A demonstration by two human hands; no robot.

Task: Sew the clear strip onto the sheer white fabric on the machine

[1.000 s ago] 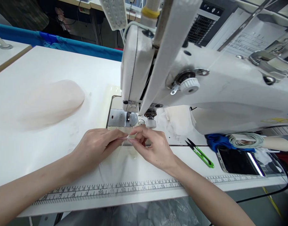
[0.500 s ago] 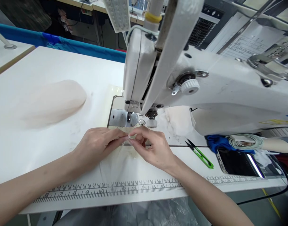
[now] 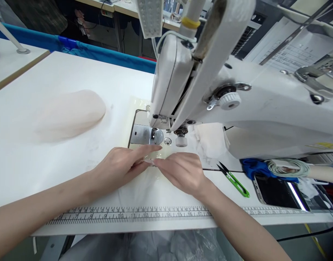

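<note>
Material (image 3: 149, 161), sheer and mostly hidden, is pinched by left hand (image 3: 120, 166) and right hand (image 3: 184, 172).

Green-handled thread snips (image 3: 238, 186) lie near a smartphone (image 3: 280, 193), its screen dark. Just behind the phone are a crumpled blue cloth (image 3: 252, 168) and a coiled pale cable (image 3: 274, 167). A ruler strip (image 3: 106, 215) lines the near edge of the white table (image 3: 74, 74).

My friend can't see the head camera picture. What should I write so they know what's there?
A person's left hand and right hand meet at some thin pale material in front of a white sewing machine. A pale fabric piece lies to the left; green snips and a phone lie to the right. A ruler lines the near edge of the table.
</note>
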